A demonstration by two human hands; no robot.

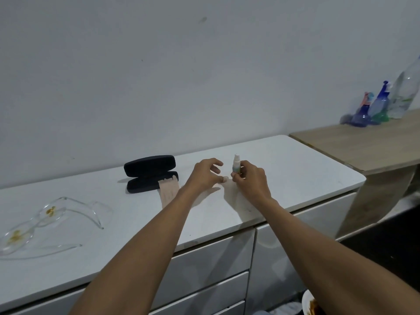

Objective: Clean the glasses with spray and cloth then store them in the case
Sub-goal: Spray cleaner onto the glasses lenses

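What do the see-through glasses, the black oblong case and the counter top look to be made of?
Clear-framed glasses: likely transparent plastic; frame and arms see-through, lenses smeared with yellow-brown stains.
Black oblong hard case: matte, probably fabric- or leatherette-covered shell; no shine, lying open.
White counter top: smooth, slightly glossy, with soft reflections; laminate or stone, cannot tell which.

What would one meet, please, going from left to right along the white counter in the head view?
Glasses → case → cloth → left hand → spray bottle → right hand.
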